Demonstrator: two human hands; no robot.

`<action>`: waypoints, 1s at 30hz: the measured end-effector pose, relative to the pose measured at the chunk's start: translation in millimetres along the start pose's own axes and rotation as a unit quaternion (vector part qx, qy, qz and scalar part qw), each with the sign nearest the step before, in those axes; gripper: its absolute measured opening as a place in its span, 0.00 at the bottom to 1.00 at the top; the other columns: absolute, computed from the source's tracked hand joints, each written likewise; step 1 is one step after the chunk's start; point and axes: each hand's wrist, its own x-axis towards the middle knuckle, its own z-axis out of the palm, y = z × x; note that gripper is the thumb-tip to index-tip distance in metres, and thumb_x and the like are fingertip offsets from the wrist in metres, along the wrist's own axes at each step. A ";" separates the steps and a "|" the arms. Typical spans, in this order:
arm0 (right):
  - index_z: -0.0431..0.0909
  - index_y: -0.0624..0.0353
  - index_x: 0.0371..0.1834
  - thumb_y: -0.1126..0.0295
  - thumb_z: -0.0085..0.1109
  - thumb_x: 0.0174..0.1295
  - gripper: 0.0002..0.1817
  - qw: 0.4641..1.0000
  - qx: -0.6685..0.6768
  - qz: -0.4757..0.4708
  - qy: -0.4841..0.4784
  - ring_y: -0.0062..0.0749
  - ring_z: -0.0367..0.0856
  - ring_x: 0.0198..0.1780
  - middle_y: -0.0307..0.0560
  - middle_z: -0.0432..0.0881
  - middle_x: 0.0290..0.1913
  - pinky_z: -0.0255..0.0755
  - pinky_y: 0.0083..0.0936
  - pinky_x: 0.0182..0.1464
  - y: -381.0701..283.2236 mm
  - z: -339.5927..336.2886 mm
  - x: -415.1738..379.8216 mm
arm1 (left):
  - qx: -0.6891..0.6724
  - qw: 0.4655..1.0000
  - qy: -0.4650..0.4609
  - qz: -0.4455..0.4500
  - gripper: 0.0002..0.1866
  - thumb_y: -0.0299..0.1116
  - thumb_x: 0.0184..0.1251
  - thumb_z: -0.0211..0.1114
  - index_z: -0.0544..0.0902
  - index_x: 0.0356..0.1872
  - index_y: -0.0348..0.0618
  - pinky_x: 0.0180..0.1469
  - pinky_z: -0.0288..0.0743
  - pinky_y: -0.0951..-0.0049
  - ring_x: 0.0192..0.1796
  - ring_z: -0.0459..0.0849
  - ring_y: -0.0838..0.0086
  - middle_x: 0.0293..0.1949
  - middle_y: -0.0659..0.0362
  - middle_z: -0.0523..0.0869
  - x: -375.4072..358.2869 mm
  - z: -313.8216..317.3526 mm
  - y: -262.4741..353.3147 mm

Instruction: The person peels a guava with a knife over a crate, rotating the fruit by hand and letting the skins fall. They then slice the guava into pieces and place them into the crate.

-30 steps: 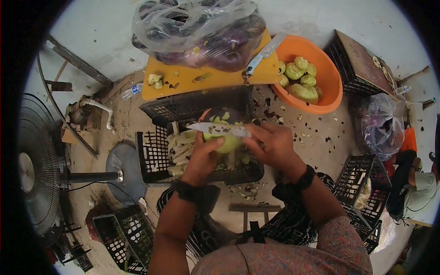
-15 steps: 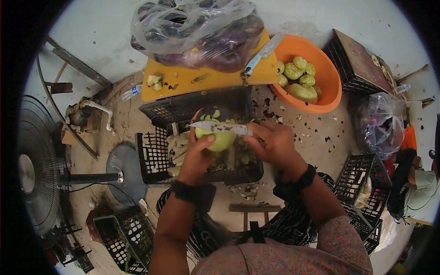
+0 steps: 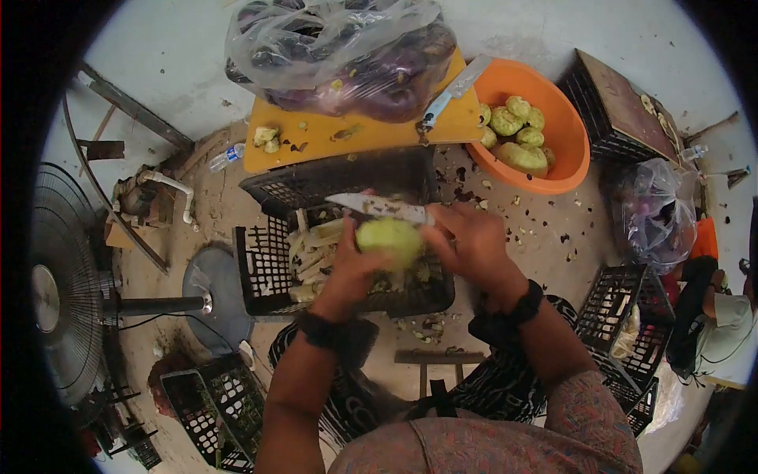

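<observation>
Fingers of the right hand [image 3: 478, 241] are closed around a knife [image 3: 387, 208], whose handle is hidden in the grip; the blade points to the left of the frame. Fingers of the left hand [image 3: 349, 272] hold a pale green vegetable [image 3: 391, 241], blurred, in the centre of the frame — the blade lies just beyond its far edge, and I cannot tell if they touch. Both forearms rise from the bottom of the frame and come together at the middle, with black bands on the wrists.

Under the hands stands a black crate [image 3: 259, 272] with pale strips [image 3: 312, 257] inside. Around it, the brown floor [image 3: 525, 245] is dirty, scattered with dark and light scraps, most densely to the right of the crate. At the left edge is a large fan [image 3: 67, 292]; at the right edge, part of another person [image 3: 725, 336] is visible.

Farther, at upper centre, a yellow board [image 3: 355, 136] carries a plastic bag [image 3: 339, 71] of purple vegetables and a second knife [image 3: 464, 80]. Right of it, an orange basin [image 3: 570, 162] contains several green vegetables [image 3: 517, 130]. Behind everything is a whitish wall [image 3: 521, 31] — stained in places.
</observation>
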 end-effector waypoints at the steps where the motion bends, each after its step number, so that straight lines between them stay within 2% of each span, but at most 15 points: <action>1: 0.80 0.51 0.37 0.58 0.63 0.57 0.11 1.000 0.000 0.000 0.000 0.45 0.78 0.23 0.45 0.77 0.23 0.68 0.38 0.23 0.8 -0.5 1.9 | 0.005 1.000 0.006 -0.026 0.44 0.25 0.52 0.64 0.53 0.72 0.48 0.60 0.72 0.63 0.58 0.76 0.64 0.57 0.53 0.73 -2.7 0.8 -6.0; 3: 0.80 0.51 0.38 0.58 0.62 0.57 0.12 0.999 -0.006 0.014 -0.035 0.45 0.78 0.24 0.46 0.78 0.24 0.69 0.39 0.24 3.0 -2.6 6.1 | 0.011 0.998 0.012 -0.054 0.44 0.26 0.53 0.64 0.52 0.71 0.47 0.59 0.72 0.64 0.57 0.77 0.64 0.57 0.53 0.74 -4.5 5.1 -11.5; 5: 0.81 0.51 0.39 0.58 0.63 0.57 0.12 1.000 0.010 0.021 -0.015 0.45 0.79 0.24 0.47 0.78 0.24 0.70 0.39 0.24 2.9 0.3 4.9 | -0.008 0.999 0.017 -0.027 0.43 0.28 0.55 0.66 0.52 0.71 0.46 0.59 0.73 0.64 0.57 0.77 0.64 0.57 0.53 0.74 -5.2 11.2 -8.8; 8: 0.81 0.51 0.40 0.58 0.63 0.57 0.12 0.999 0.030 0.027 0.003 0.45 0.80 0.25 0.47 0.79 0.25 0.71 0.39 0.25 3.4 0.3 4.1 | -0.032 0.999 0.023 -0.035 0.43 0.29 0.56 0.66 0.52 0.71 0.46 0.59 0.73 0.64 0.57 0.77 0.64 0.57 0.53 0.74 -7.7 17.4 -3.2; 15: 0.81 0.51 0.41 0.58 0.64 0.56 0.14 1.000 0.007 -0.009 -0.001 0.43 0.80 0.25 0.46 0.79 0.24 0.71 0.38 0.26 0.1 -6.9 5.2 | -0.018 1.000 0.013 -0.022 0.41 0.27 0.55 0.65 0.55 0.70 0.47 0.59 0.73 0.64 0.58 0.77 0.64 0.57 0.53 0.74 -0.8 17.0 -0.3; 16: 0.81 0.51 0.41 0.58 0.64 0.56 0.14 1.000 0.007 -0.009 0.000 0.43 0.80 0.25 0.46 0.79 0.24 0.71 0.38 0.26 -1.2 -9.1 4.3 | -0.021 0.999 0.038 -0.018 0.40 0.26 0.54 0.64 0.56 0.70 0.47 0.59 0.73 0.64 0.57 0.77 0.64 0.57 0.53 0.75 -0.7 18.6 3.0; 18: 0.82 0.55 0.43 0.64 0.68 0.53 0.15 0.999 0.004 -0.038 -0.015 0.38 0.79 0.22 0.44 0.78 0.24 0.72 0.31 0.23 -3.1 -12.9 0.8 | -0.024 0.998 0.064 -0.013 0.40 0.25 0.54 0.64 0.57 0.70 0.47 0.59 0.73 0.64 0.57 0.77 0.64 0.57 0.53 0.75 0.7 20.7 7.8; 20: 0.82 0.54 0.43 0.64 0.68 0.53 0.15 0.999 0.014 -0.039 -0.003 0.37 0.79 0.22 0.43 0.78 0.24 0.72 0.31 0.23 -2.7 -9.6 -2.8 | 0.041 0.997 0.062 0.026 0.36 0.33 0.55 0.65 0.61 0.66 0.45 0.61 0.70 0.62 0.59 0.76 0.64 0.56 0.55 0.76 1.8 21.4 10.7; 21: 0.82 0.54 0.43 0.64 0.68 0.52 0.15 0.999 0.024 -0.041 0.009 0.37 0.79 0.22 0.43 0.78 0.23 0.72 0.30 0.23 -1.9 -8.0 -3.9 | 0.040 0.997 0.062 0.026 0.36 0.33 0.55 0.65 0.61 0.66 0.45 0.61 0.70 0.62 0.59 0.76 0.64 0.56 0.55 0.76 2.6 20.7 10.5; 27: 0.82 0.52 0.44 0.64 0.68 0.52 0.15 0.999 0.015 -0.038 -0.010 0.37 0.79 0.22 0.42 0.78 0.23 0.71 0.30 0.23 -2.4 -5.0 -3.0 | 0.060 0.996 0.030 0.054 0.40 0.32 0.53 0.65 0.59 0.69 0.47 0.61 0.71 0.63 0.58 0.76 0.66 0.57 0.55 0.75 5.3 15.1 6.9; 29: 0.82 0.52 0.43 0.63 0.68 0.52 0.15 0.999 0.013 -0.035 -0.015 0.38 0.79 0.22 0.42 0.78 0.23 0.71 0.31 0.23 -3.7 -5.9 -1.6 | -0.007 0.999 0.037 0.038 0.45 0.24 0.48 0.68 0.57 0.70 0.47 0.60 0.72 0.64 0.57 0.77 0.65 0.55 0.52 0.75 5.6 15.3 8.3; 30: 0.82 0.52 0.43 0.63 0.68 0.53 0.15 0.999 0.011 -0.032 -0.020 0.39 0.79 0.22 0.43 0.78 0.22 0.71 0.31 0.23 -4.1 -5.7 -1.0 | -0.007 0.999 0.037 0.037 0.45 0.24 0.48 0.68 0.57 0.70 0.47 0.60 0.72 0.64 0.57 0.77 0.65 0.55 0.52 0.75 5.2 16.0 9.0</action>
